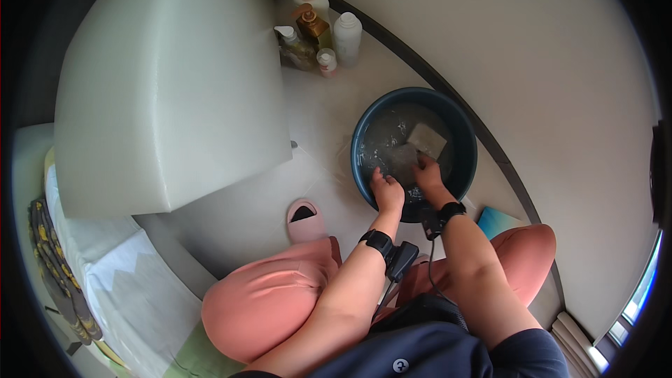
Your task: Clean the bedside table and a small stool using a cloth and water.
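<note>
A round blue plastic basin (359,178) holds cloudy water and stands on the floor before me. My left hand (387,189) is at the basin's near left side, fingers spread at the water and holding nothing that I can make out. To its right, my right hand (429,173) reaches into the water, its fingertips against a dark, submerged cloth-like item (403,161); whether they grip it is unclear. A pale square piece (428,140), perhaps cloth or a pad, lies in the water just beyond my right hand. Both wrists wear black straps with cabled devices.
Several pump bottles (313,29) and a white bottle (347,37) stand on the floor by the wall beyond the basin. A large pale cabinet-like block (173,89) rises at left. A pink slipper (304,220) is near my knee; a blue-white object (496,221) lies right of the basin.
</note>
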Tool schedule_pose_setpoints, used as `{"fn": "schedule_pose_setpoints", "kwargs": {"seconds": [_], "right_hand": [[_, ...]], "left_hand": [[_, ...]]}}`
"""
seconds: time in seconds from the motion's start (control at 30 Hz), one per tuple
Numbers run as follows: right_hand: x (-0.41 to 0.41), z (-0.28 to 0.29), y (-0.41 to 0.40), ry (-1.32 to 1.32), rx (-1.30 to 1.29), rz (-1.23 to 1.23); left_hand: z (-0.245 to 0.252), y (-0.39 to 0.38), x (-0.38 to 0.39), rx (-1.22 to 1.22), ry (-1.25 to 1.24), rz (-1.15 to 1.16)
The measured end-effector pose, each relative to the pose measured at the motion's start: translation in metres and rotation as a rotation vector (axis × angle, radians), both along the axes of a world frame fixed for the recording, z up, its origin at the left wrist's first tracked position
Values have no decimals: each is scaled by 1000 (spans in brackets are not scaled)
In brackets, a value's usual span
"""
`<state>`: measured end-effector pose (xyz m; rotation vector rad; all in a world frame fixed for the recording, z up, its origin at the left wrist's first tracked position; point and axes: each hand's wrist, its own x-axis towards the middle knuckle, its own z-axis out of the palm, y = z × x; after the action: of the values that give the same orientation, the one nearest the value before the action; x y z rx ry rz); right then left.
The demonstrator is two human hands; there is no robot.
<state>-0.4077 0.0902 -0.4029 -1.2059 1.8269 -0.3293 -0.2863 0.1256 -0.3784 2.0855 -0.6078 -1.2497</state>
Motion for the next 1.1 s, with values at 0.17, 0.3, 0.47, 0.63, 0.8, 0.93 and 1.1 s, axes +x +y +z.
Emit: {"fn": "schedule_pose_setpoints", "kwargs": {"seconds": [0.17, 0.3, 0.47, 0.63, 0.8, 0.93, 1.1], "right_hand": [[-2, 76, -2, -483, 136, -95], [-8, 103, 1, -630, 181, 9], [8, 90, 7, -252, 89, -102], [25, 87, 11, 61, 51, -57], [18, 82, 10, -83, -18, -238], [-7, 87, 11, -49, -19, -196], [-9, 103, 19, 55, -167, -8]], "left_hand": [[19, -6, 12, 16, 251, 63], [30, -10, 3, -88, 272, 11], [59, -18, -9, -165, 102, -220], [60, -22, -9, -40, 62, -226], [71, -28, -15, -16, 92, -293], [70, -24, -34, -78, 110, -289], [70, -17, -44, -147, 145, -281]]}}
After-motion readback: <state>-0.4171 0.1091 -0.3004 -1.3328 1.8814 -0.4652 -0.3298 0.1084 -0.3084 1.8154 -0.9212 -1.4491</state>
